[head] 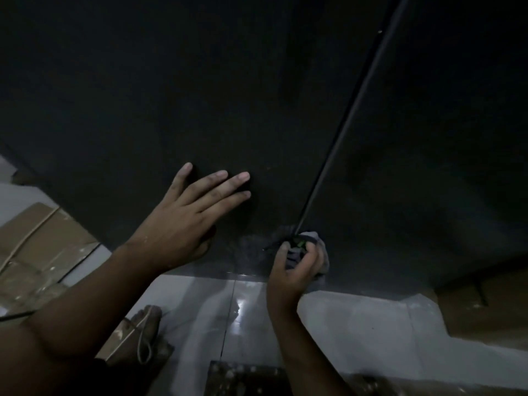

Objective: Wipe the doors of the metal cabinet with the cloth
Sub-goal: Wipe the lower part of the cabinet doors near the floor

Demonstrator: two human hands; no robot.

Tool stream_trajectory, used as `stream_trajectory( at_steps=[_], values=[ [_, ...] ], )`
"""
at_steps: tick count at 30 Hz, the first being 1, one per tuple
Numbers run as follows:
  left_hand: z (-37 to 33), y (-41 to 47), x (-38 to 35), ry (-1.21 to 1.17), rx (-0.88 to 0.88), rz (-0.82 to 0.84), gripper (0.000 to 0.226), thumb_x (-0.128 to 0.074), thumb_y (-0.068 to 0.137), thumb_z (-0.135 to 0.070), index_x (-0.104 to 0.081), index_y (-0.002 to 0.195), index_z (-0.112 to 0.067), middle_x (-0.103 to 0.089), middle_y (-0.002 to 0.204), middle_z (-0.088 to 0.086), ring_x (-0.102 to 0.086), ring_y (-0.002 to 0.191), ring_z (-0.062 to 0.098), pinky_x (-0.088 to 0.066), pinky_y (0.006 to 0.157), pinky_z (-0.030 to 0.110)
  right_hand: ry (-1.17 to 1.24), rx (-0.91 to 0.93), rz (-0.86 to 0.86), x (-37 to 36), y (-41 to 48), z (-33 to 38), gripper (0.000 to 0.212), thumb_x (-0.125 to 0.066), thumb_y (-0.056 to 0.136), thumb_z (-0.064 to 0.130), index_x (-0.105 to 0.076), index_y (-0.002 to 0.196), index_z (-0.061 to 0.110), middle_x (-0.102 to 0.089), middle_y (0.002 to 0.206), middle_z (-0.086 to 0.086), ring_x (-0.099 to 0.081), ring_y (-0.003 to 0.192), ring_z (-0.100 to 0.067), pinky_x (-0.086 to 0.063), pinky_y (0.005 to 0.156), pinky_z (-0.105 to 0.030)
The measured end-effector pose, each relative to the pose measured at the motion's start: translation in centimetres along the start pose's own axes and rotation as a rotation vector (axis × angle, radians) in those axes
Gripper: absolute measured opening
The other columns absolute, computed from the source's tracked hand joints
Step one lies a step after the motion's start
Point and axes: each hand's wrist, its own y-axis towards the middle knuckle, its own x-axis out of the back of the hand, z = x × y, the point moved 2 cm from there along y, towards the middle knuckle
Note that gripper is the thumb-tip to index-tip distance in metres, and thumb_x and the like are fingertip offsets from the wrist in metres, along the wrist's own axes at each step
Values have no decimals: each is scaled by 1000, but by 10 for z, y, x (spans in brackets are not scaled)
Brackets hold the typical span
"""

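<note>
While left hand lies flat, fingers straight, on left door, right hand grips bunched cloth at bottom of door seam, just right of left hand. Smeared patch beside cloth suggests lower edge underway. Dim light hides progress above hands.

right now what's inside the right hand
The right hand grips a bunched grey cloth, held against the cabinet doors low at their seam. The hand covers most of it, so its full shape is hidden.
</note>
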Motion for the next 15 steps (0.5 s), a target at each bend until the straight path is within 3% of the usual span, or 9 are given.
stream_trajectory(
  at_steps=[3, 5, 8, 11, 13, 15],
  values=[
    [8, -10, -8, -1, -12, -28, 95, -69, 70, -24, -26, 155, -25, -11, 165, -2, -10, 150, 20, 4, 121, 52, -66, 130, 163, -17, -21, 4, 36, -56, 95, 29, -48, 129, 19, -36, 145, -7, -39, 130, -12, -40, 103, -14],
    [15, -10, -9, -8, -42, -58, 83, -56, 76, -28, -27, 154, -26, -13, 164, -2, -15, 148, 20, 4, 121, 49, -127, 266, 307, -29, -30, 5, 33, -52, 97, 26, -49, 129, 20, -34, 145, -5, -37, 129, -6, -32, 106, -9],
    [20, -7, -11, -52, -60, -66, 69, -38, 83, -34, -31, 151, -27, -15, 163, -4, -22, 146, 20, 3, 121, 46, -265, 512, 605, -38, -34, 0, 32, -53, 99, 20, -51, 132, 19, -33, 142, -4, -42, 125, -11, -28, 107, -8],
    [22, -7, -15, -79, -56, -91, 63, -37, 87, -31, -39, 149, -26, -21, 162, -4, -24, 146, 19, -1, 121, 47, -357, 646, 817, -39, -19, -3, 32, -52, 100, 14, -52, 131, 24, -42, 134, 13, -45, 125, -14, -28, 98, 1],
    [26, -8, -15, -63, -71, -114, 64, -43, 87, -27, -36, 151, -27, -19, 163, -5, -22, 147, 17, -1, 121, 46, -449, 831, 759, -28, -4, 4, 35, -55, 91, 16, -50, 124, 28, -47, 133, 12, -53, 109, -16, -47, 81, -12],
    [28, -8, -14, -65, -91, -116, 73, -53, 82, -26, -32, 152, -28, -16, 163, -6, -21, 147, 17, 1, 122, 45, -532, 926, 607, -13, 11, 7, 33, -50, 84, 29, -50, 116, 31, -49, 127, 13, -48, 95, -17, -49, 66, -22]
  ],
)
